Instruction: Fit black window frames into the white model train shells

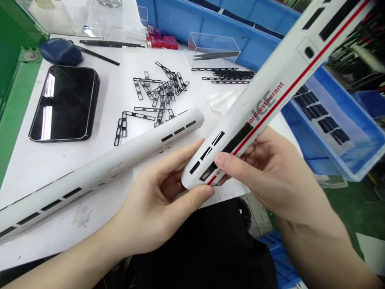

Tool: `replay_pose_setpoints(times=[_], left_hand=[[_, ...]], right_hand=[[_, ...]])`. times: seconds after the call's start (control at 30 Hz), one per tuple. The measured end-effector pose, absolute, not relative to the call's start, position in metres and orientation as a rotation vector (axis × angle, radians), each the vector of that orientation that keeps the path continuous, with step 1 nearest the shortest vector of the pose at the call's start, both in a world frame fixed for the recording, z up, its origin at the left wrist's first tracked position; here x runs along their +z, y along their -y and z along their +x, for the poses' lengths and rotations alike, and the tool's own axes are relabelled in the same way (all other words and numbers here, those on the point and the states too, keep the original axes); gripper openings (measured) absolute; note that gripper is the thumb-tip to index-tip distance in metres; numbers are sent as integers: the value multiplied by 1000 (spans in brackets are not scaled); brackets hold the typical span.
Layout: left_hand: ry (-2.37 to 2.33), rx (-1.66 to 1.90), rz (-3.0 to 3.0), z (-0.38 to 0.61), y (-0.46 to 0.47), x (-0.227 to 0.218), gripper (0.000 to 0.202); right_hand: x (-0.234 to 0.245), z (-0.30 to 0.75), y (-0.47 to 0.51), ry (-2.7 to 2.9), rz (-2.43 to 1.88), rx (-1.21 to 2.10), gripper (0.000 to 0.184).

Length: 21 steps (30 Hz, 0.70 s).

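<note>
A long white model train shell (270, 92) with a red stripe and the lettering "ICE" and "Bordrestaurant" slants up to the right. My left hand (159, 200) grips its near end between thumb and fingers. My right hand (270, 168) holds the same end from the right, thumb pressing on the window area near the stripe. A second white train shell (99, 172) with dark window slots lies flat on the white table (114, 104), just left of my left hand.
A heap of small black window-frame parts (156, 96) lies mid-table. A dark phone (64, 102) rests at left, a dark blue object (60, 51) behind it. A clear box with tweezers (213, 50) stands at back. Blue bins (331, 120) line the right side.
</note>
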State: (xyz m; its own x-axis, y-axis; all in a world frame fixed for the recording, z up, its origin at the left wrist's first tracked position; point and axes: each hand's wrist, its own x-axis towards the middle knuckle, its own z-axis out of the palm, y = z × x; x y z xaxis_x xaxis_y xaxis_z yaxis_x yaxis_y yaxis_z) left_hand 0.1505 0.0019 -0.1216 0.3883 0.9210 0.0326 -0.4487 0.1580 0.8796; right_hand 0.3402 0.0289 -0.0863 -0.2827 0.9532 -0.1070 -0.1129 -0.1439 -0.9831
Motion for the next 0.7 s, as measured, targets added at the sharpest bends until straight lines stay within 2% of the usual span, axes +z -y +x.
replay_pose_setpoints(times=[0.1,0.2,0.27,0.37,0.4,0.5,0.7], left_hand=[[-619,1065,935,149,-3,-121,52],[-678,1084,927,146,-2,-122,56],[-725,1086,933,145,-1,-123,61],[-766,1069,926,145,-1,-124,65],[-774,1069,919,145,-1,-124,65],[-780,1094,908,146,-2,-123,62],[-735,1091,866,146,-2,-121,61]], right_hand=[[-87,344,-30,1254,-1056,1624,15],[-81,351,-28,1368,-1215,1540,16],[-73,354,-24,1496,-1357,1284,14],[-63,354,-20,1577,-1423,667,5],[-61,352,-20,1602,-1407,513,7],[-65,345,-24,1756,-1344,271,31],[-83,336,-29,1751,-1306,253,30]])
